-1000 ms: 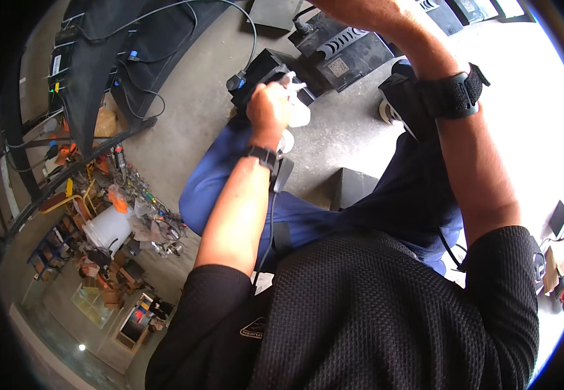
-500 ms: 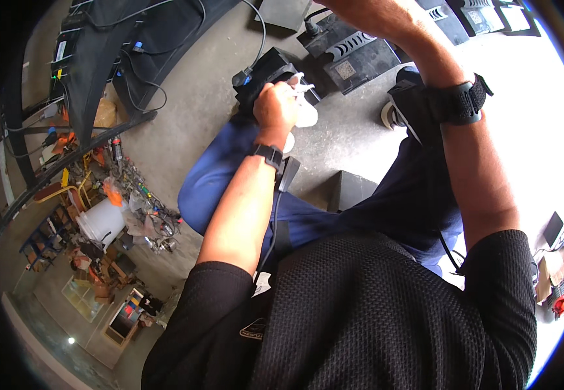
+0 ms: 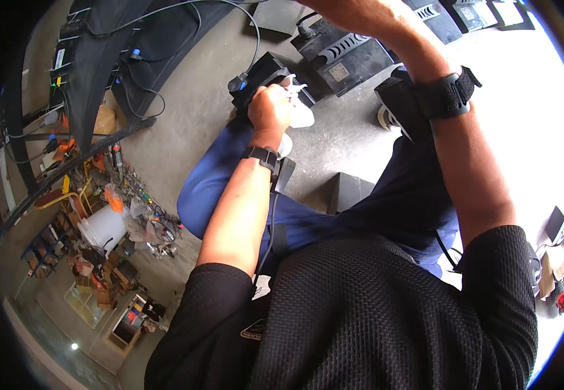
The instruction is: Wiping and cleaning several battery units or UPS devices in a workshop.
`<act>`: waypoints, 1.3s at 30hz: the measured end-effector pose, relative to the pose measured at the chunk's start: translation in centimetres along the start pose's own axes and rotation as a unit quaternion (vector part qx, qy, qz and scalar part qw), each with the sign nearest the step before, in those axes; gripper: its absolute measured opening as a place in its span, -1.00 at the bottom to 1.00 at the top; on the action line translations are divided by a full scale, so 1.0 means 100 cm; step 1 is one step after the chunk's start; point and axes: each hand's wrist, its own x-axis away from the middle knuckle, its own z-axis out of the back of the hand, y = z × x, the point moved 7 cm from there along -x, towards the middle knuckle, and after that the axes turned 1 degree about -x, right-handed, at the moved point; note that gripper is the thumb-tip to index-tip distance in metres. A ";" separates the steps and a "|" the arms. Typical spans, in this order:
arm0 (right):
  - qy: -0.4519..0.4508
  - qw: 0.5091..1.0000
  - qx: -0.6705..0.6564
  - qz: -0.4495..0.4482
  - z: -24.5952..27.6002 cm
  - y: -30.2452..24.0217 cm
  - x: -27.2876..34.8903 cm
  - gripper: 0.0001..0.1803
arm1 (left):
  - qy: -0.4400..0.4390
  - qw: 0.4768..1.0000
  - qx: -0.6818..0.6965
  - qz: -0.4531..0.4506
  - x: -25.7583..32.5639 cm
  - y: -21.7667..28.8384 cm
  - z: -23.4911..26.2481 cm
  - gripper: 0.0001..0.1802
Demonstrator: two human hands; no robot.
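Grey concrete floor (image 3: 197, 110) fills the view beneath me as I sit looking down over my black mesh shirt (image 3: 373, 312) and blue trousers (image 3: 230, 188). At the centre, above my knee, my left hand (image 3: 270, 107) is curled into a closed fist around a small white, thin piece (image 3: 293, 86) that pokes out past my knuckles; I cannot tell exactly what it is, perhaps a cable tie or a scrap of white plastic. Just behind that fist sits a black box-shaped device (image 3: 260, 73) with a black cable (image 3: 243, 19) plugged into its side, and a white rounded object (image 3: 302, 117) lies touching the hand on its right. A black watch (image 3: 261, 156) wraps my left wrist. My right hand (image 3: 353, 10) is raised to the top edge of the view and mostly cut off, so I cannot tell whether it is open or gripping anything; a broad black wrist strap (image 3: 447, 96) circles that forearm. Judging by this, the handling of the white piece looks mid-way: it is gripped and held by the device, yet nothing shows it fixed or finished. Farther out, more black cases (image 3: 353, 55) lie on the floor ahead, a black stand with trailing cables (image 3: 100, 58) rises at left, and cluttered shelving with a white bucket (image 3: 103, 224) sits at lower left.
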 end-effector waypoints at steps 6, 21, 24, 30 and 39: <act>0.004 1.000 -0.001 0.010 -0.002 -0.001 -0.001 -0.77 | -0.004 1.000 0.019 -0.001 0.047 0.014 0.000 -0.91; 0.007 0.999 -0.007 0.047 -0.021 -0.002 -0.003 -0.77 | 0.004 0.999 0.036 -0.016 0.064 0.005 0.007 -0.88; 0.008 0.999 0.016 0.031 0.008 -0.002 0.003 -0.77 | -0.018 0.998 -0.018 -0.064 0.026 0.034 -0.003 -0.86; 0.008 1.000 0.016 0.003 0.006 0.000 -0.001 -0.76 | 0.009 0.996 -0.008 -0.091 0.005 0.007 -0.012 -0.93; -0.017 1.000 0.013 0.012 -0.009 -0.010 -0.006 -0.76 | -0.245 0.904 0.338 0.091 0.032 -0.010 0.049 -0.65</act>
